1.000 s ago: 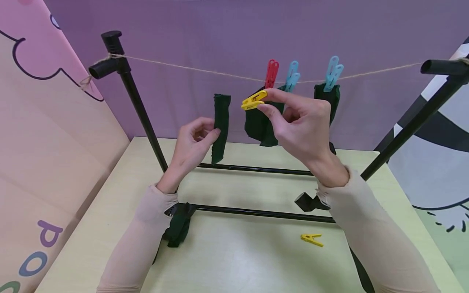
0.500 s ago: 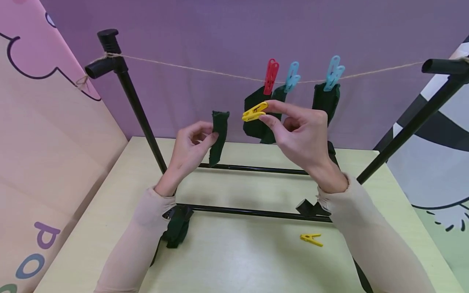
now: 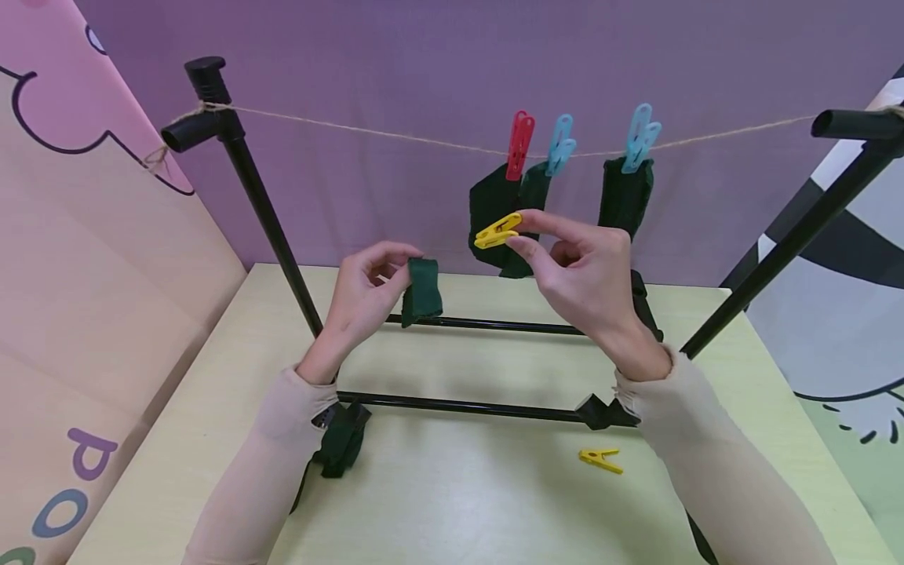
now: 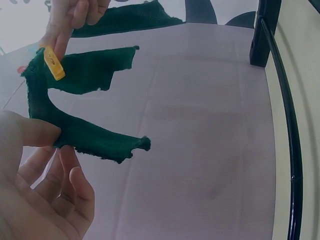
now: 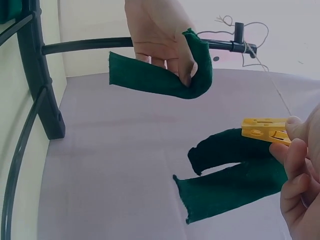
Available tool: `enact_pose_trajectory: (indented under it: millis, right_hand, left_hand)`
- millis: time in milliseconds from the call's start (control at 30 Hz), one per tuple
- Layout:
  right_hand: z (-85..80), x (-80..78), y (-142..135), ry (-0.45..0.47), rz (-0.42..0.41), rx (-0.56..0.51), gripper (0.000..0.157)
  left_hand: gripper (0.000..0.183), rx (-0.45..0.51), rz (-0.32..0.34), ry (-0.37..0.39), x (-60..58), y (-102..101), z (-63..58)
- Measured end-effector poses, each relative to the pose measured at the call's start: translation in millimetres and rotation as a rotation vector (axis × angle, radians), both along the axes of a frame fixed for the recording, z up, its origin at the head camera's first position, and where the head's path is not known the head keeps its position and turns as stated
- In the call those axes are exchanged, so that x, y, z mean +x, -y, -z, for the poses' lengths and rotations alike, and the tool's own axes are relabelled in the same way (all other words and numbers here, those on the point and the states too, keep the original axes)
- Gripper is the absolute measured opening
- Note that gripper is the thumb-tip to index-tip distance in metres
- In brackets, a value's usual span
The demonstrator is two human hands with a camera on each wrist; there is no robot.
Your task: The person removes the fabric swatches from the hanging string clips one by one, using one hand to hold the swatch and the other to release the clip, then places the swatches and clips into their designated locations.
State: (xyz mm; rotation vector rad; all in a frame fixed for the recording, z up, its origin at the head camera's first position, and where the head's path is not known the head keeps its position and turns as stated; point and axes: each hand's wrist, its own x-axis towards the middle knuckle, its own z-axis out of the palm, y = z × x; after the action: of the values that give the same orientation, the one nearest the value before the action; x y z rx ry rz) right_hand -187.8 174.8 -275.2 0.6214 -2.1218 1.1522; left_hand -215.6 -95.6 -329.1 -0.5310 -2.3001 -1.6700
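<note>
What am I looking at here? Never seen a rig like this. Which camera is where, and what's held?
There's no machine: it's a person working bare-handed. The widest picture comes from a head-worn camera looking forward and down; the other two come from cameras on the left and right wrists.

The left hand pinches a green cloth strip. The right hand pinches a yellow clothespin. The head view shows the two apart.

Behind them, twine is strung across a black frame. On it, a red clothespin and two light-blue clothespins hold hanging green cloth.

On the pale tabletop lies a spare yellow clothespin. More green cloth sits at lower left.
</note>
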Motion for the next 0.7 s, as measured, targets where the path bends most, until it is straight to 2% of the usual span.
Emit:
enact_pose_trajectory:
  millis: [367, 700]
  right_hand:
    - [11.9, 2.8, -8.6, 0.085, 0.006, -0.029, 0.03]
    - [21.4, 6.8, -15.7, 0.154, 0.026, 0.01, 0.03]
  left_hand:
    - [0.025, -0.017, 0.004, -0.007, 3.3, 1.6, 6.0]
    - [0.025, -0.029, -0.013, 0.048, 7.3, 3.6, 10.5]
